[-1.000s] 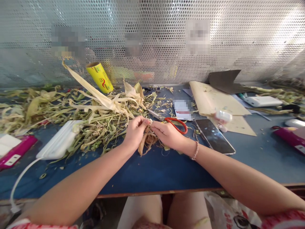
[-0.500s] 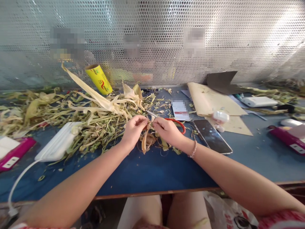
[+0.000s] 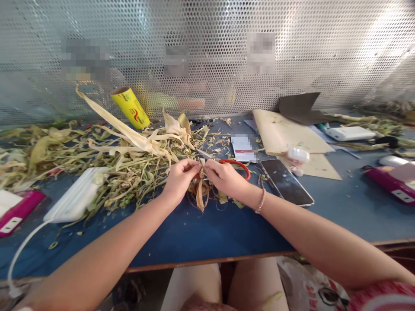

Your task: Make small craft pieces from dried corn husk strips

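Note:
My left hand point(image 3: 180, 178) and my right hand point(image 3: 223, 176) meet over the blue table, both with fingers pinched around a dried corn husk strip point(image 3: 201, 192). Its lower end hangs down between them, and a short pale tip sticks up above the fingertips. Just beneath lies a small coil of brown twine point(image 3: 195, 190), partly covered by the strip. A pair of scissors with red handles point(image 3: 244, 169) rests behind my right hand, its blades pointing to the back left. Long pale corn husks point(image 3: 145, 142) lie behind my left hand.
Dried plant scraps point(image 3: 123, 185) cover the table's left and middle. A yellow tube point(image 3: 131, 108) leans at the back. To the right lie a phone point(image 3: 287, 182), an earphone case point(image 3: 298, 155) and tan paper point(image 3: 285, 134). A white power bank point(image 3: 73, 196) with cable sits left. A perforated metal panel point(image 3: 214, 26) stands behind.
The hanging strip has swung slightly right, and its tip now shows upright between my fingers. Both hands stay pinched together. The whole view has shifted a little.

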### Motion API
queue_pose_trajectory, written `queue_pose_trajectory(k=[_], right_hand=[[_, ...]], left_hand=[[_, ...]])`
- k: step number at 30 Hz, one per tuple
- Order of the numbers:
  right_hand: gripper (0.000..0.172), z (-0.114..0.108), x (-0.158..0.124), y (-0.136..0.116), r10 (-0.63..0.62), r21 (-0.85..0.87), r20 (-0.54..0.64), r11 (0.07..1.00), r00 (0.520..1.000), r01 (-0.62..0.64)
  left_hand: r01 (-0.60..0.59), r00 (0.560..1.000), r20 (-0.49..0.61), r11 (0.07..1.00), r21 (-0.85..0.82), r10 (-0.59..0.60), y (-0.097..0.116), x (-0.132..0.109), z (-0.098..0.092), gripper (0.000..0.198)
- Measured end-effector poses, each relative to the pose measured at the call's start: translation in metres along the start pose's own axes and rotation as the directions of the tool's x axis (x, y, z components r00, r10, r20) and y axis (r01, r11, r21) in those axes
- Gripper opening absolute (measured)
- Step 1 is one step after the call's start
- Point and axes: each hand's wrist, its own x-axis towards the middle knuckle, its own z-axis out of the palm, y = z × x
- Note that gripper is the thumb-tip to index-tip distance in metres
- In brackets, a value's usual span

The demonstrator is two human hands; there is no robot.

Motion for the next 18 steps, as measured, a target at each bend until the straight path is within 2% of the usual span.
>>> queue_pose_trajectory(k=[5,12,18], right_hand=[[0.018,0.0020,0.0000,0.0007,0.012,0.019,0.011,1.000,1.000,-0.012],[0.020,0.0045,-0.0002,-0.0020,0.039,0.106,0.006,0.994,0.999,-0.039],[0.019,0.0042,0.0010,-0.0065,0.091,0.245,-0.026,0.966,0.996,-0.082]], left_hand=[[0.027,0.999,0.024,0.996,-0.089,-0.025,0.0025,-0.0013,0.0012,0.020],[-0.085,0.996,0.016,0.992,0.094,0.084,-0.0040,0.0009,-0.0028,0.024],[-0.086,0.996,0.006,0.987,0.134,0.086,-0.0028,0.0000,-0.0027,0.027]])
